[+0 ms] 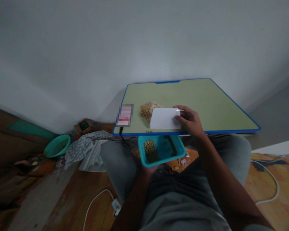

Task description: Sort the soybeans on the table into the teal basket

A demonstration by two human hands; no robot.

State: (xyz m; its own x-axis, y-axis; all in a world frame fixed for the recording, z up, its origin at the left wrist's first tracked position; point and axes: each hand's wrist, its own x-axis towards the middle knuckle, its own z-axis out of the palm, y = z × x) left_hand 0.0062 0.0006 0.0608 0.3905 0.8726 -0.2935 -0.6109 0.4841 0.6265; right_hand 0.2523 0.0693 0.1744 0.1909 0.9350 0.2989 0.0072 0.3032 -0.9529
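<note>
My right hand pinches the right end of a flat white scraper-like plate, held over the board. Left of the plate's edge lies a pile of round yellow beans, with paler, finer grains behind it. My left hand grips a teal plastic tray from below, just under the board's front edge; most of its fingers are hidden. More yellow and greenish beans sit in the tray's left side. A few loose beans lie by the board's edge above the tray.
The yellow-green folding table has a blue rim and stands against the wall. A pixelated phone-like thing lies on its left end. On the floor are a green basin, a checked cloth and a white cable plug.
</note>
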